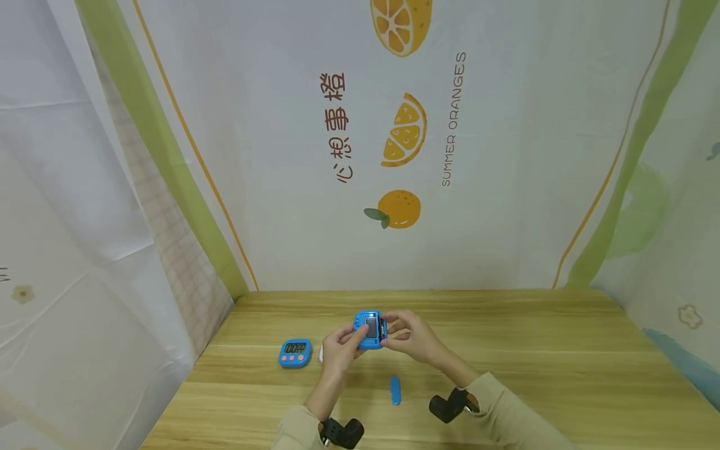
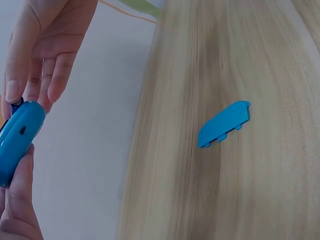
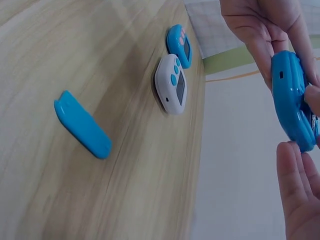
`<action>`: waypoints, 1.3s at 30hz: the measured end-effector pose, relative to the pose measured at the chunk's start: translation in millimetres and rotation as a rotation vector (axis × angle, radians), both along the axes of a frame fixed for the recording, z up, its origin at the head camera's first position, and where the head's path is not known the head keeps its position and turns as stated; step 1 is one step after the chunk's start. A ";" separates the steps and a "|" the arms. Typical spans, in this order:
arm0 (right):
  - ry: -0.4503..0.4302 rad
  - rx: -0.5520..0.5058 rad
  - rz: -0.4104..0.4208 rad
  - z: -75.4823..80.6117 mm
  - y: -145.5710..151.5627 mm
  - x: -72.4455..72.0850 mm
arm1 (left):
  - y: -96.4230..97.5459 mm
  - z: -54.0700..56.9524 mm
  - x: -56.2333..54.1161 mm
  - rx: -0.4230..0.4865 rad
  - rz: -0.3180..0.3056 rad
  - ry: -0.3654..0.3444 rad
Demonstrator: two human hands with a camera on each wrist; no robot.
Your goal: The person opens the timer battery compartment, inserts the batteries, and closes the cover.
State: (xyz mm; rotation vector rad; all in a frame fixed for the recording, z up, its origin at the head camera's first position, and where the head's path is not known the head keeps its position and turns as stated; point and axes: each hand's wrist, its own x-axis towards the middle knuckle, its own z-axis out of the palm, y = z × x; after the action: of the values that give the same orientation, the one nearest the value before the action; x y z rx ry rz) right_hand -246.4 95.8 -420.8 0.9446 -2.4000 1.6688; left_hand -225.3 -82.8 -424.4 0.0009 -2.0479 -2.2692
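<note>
While both my hands hold blue timer (image 1: pixel 369 329) above tabletop (image 1: pixel 562 350), back faces up, battery bay open. Left hand (image 1: pixel 341 350) grips its left side, thumb on back; right hand (image 1: pixel 410 336) pinches its right edge at bay. Cover (image 1: pixel 395 390) off, lying nearer me than timer. Judged: cover removal done; battery work, reclosing left. Second blue timer (image 1: pixel 295 353) left of it.

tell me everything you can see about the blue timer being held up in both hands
The blue timer is a rounded, glossy plastic case held above the wooden table, back side toward the head camera, showing an open compartment. The left hand grips its left side, the right hand its right edge. A small hole marks its rim.
</note>
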 end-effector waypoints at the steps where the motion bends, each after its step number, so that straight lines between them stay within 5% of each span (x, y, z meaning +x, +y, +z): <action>1: -0.003 -0.007 0.016 0.7 0.6 -0.3 | -0.1 -0.1 -0.3 0.002 -0.008 -0.002; 11: -0.043 0.014 0.072 6.1 6.1 -4.6 | 0.4 2.4 1.7 0.015 -0.074 -0.009; 18: -0.046 0.028 0.054 32.1 4.8 11.8 | 1.3 2.4 1.7 0.034 -0.085 -0.013; 28: -0.178 -0.101 0.150 5.2 10.9 -13.4 | 1.4 2.9 2.4 0.020 -0.102 0.004; 39: -0.252 -0.074 0.116 -2.0 14.2 -13.1 | -3.7 -1.4 0.2 0.004 -0.053 -0.013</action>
State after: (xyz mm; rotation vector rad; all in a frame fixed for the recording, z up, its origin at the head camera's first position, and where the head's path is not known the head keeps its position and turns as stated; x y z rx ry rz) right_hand -259.5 110.0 -422.8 0.9290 -2.4549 2.0147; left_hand -225.1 -86.5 -425.8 -0.0384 -2.0740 -2.3100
